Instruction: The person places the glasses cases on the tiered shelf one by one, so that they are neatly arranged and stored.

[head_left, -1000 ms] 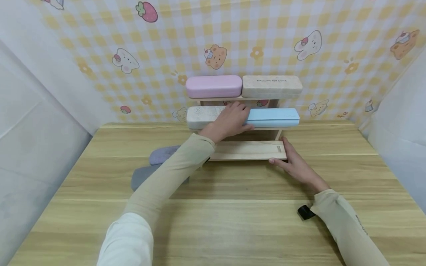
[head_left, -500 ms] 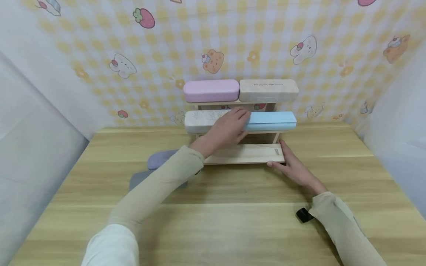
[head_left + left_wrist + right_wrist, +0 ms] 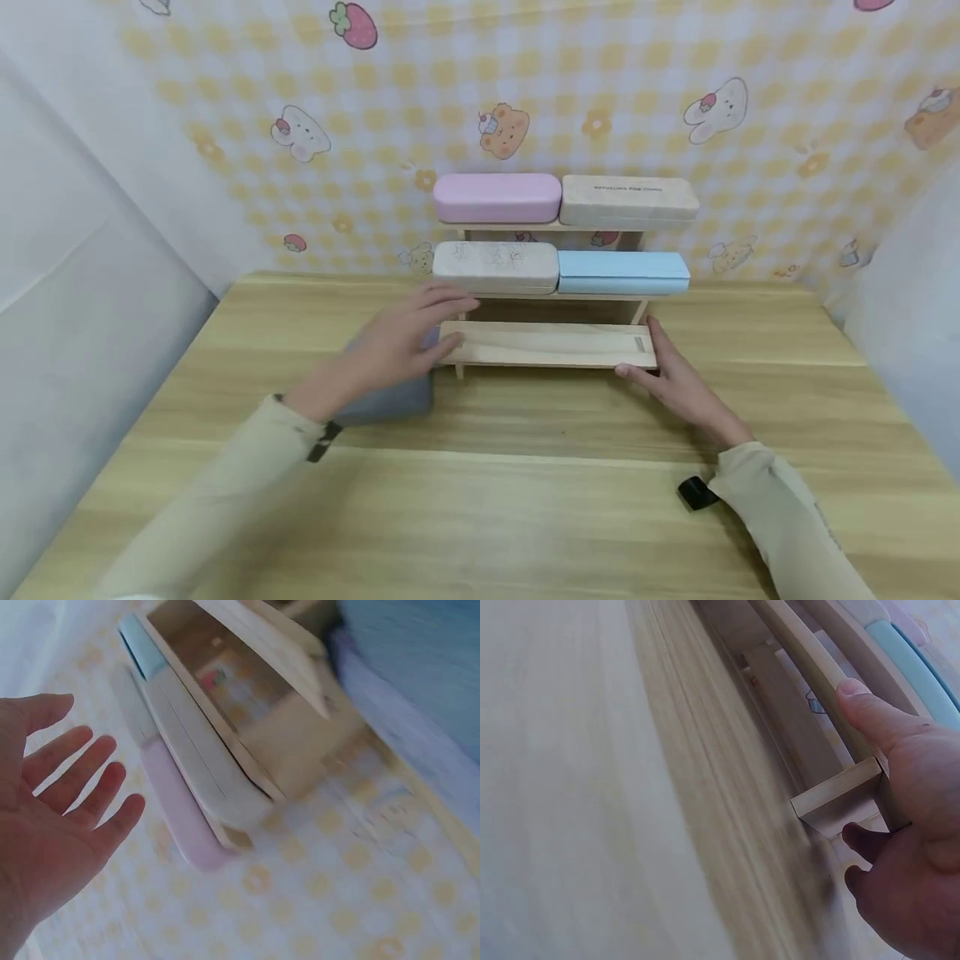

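Observation:
My right hand [image 3: 686, 387] grips the right end of the lowest step of a wooden tiered rack [image 3: 547, 343]; in the right wrist view the thumb lies along the step's front edge. My left hand [image 3: 390, 342], fingers spread and holding nothing, hovers by the rack's left end. A whitish patterned glasses case [image 3: 495, 268] and a light blue glasses case [image 3: 622, 272] lie end to end on the middle step. On the top step sit a pink glasses case [image 3: 497, 198] and a beige lettered glasses case [image 3: 628, 200]. The lowest step's top is bare.
Left of the rack, a grey case [image 3: 397, 404] lies on the wooden table [image 3: 525, 517], with a purple-grey case [image 3: 431, 336] behind it; my left hand hides much of both. A checked cloth [image 3: 600, 83] hangs behind the rack.
My left hand has come off the middle-step cases and moved left and toward me, its fingers now spread. My right hand keeps its grip on the rack. The cases stay in place.

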`<state>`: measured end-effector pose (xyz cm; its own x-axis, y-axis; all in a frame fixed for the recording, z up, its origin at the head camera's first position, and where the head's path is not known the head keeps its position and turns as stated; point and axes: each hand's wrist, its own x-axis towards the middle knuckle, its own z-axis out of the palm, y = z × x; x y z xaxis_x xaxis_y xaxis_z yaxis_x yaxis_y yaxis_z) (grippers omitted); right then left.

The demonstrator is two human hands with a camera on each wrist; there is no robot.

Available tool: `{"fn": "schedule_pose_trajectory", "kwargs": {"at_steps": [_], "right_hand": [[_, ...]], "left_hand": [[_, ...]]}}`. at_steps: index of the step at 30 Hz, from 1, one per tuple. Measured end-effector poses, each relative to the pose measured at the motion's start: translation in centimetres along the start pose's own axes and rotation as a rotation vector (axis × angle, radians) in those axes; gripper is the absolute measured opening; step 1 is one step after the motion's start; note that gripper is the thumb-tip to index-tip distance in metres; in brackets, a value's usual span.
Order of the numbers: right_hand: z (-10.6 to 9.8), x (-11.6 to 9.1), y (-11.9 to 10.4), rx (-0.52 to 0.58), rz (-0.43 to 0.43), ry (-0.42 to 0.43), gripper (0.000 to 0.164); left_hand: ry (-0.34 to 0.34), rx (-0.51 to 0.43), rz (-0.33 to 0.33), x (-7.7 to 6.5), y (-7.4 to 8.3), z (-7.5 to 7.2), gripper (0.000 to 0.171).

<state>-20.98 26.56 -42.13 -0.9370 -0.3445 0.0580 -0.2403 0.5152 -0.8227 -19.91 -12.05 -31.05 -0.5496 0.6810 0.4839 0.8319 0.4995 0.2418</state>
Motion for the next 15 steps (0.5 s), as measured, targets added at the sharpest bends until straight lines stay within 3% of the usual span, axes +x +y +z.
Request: {"fn": "schedule_pose_trajectory", "kwargs": {"at_steps": [4, 9, 15], "right_hand": [[0.2, -0.4, -0.1, 0.009, 0.030, -0.001, 0.097], [0.4, -0.6, -0.4, 0.016, 0.039, -0.012, 0.097], [0.0, -0.6, -0.7, -0.003, 0.045, -0.013, 0.097]], "left_hand": [[0.008, 0.004, -0.150, -4.5, -1.3, -1.3, 0.037], [0.011, 0.039, -0.294, -9.4, -2.8, -1.2, 0.032], [-0.033, 0.069, -0.444, -12.4, -4.7, -1.3, 0.030]]}}
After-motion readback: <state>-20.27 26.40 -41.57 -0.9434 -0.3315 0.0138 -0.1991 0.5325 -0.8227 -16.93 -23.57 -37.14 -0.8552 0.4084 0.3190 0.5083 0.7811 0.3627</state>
